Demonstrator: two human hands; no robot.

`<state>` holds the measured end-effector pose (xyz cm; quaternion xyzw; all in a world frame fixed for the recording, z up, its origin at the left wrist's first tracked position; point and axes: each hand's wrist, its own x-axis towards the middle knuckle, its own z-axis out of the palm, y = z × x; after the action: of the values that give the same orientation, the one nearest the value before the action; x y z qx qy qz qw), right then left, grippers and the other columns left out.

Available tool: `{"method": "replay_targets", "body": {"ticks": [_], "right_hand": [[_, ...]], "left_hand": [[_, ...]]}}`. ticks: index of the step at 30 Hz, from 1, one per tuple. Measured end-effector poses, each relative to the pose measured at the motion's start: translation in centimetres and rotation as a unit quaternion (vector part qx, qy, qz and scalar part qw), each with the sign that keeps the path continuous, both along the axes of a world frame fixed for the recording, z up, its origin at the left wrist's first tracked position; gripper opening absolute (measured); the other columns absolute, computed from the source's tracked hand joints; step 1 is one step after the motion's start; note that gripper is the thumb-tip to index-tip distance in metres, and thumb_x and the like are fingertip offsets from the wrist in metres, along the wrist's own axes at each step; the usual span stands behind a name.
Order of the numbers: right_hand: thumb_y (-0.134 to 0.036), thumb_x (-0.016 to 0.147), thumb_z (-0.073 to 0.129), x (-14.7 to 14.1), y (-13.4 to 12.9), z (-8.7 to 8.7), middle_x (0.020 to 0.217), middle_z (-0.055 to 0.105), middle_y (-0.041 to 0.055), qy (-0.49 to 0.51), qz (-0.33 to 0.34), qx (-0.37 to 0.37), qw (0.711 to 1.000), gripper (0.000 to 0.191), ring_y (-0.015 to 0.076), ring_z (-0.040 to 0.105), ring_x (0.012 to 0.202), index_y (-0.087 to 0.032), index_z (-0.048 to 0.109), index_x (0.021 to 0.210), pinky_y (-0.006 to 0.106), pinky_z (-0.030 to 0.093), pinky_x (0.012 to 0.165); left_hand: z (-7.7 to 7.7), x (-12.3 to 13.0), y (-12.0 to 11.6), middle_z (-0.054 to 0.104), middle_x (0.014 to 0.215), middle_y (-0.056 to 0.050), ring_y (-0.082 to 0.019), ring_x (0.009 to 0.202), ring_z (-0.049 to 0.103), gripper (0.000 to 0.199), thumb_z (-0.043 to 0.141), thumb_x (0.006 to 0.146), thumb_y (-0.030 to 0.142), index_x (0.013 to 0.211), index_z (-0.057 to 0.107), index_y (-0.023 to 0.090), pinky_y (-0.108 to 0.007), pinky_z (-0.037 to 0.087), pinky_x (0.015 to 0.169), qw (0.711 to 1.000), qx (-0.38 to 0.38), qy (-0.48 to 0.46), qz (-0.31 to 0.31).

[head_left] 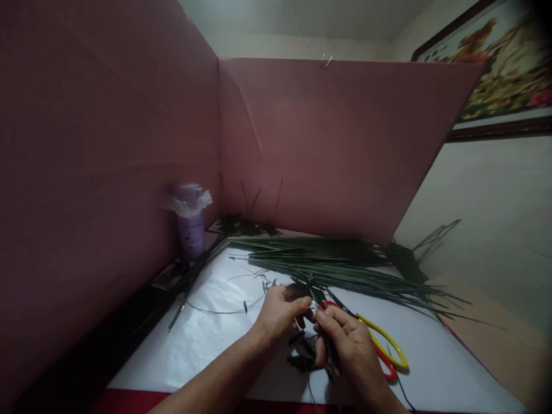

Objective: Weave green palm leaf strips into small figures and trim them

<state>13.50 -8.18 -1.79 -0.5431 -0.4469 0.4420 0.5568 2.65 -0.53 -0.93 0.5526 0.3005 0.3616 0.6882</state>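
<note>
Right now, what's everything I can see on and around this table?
green strips: a pile, dark green, across the white sheet
scissors: one, yellow and red handles, beside the right hand
bottle: one, purple, plastic-wrapped top, left corner
white sheet: one, covering the table
pink boards: two, standing behind and left
framed picture: one, upper right wall
left hand: pinching a green piece
right hand: gripping the same green piece

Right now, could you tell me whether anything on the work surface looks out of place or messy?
Mostly tidy, but short dark green cuttings lie scattered on the white paper sheet below both hands, and the long green leaf strips splay past the sheet's right edge. The plastic covering on the small purple bottle looks crumpled.
</note>
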Motion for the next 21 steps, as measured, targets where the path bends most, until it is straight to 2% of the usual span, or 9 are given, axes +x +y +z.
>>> {"method": "replay_targets", "body": {"ticks": [8,21], "right_hand": [[-0.052,0.078,0.052,-0.05,-0.23,0.18,0.033,0.052,-0.0032,-0.001,-0.004,0.003,1.0,0.038,0.0041,0.027,0.028,-0.019,0.041,0.061,0.016,0.017,0.032],[-0.052,0.079,0.052,0.02,-0.23,-0.04,0.034,0.053,-0.0036,-0.002,0.0,0.005,1.0,0.038,0.0035,0.026,0.028,-0.019,0.042,0.062,0.015,0.015,0.032]], "left_hand": [[-0.29,-0.02,0.17,0.06,0.054,-0.004,-0.008,0.042,0.046,0.028,0.066,0.063,0.038,0.059,0.057,0.011,-0.019,0.029,0.038,1.0,-0.02,-0.008,0.003],[-0.11,-0.08,-0.09,0.057,0.051,-0.003,-0.008,0.041,0.044,0.028,0.064,0.066,0.036,0.056,0.058,0.011,-0.02,0.03,0.039,1.0,0.011,0.0,0.0]]}}
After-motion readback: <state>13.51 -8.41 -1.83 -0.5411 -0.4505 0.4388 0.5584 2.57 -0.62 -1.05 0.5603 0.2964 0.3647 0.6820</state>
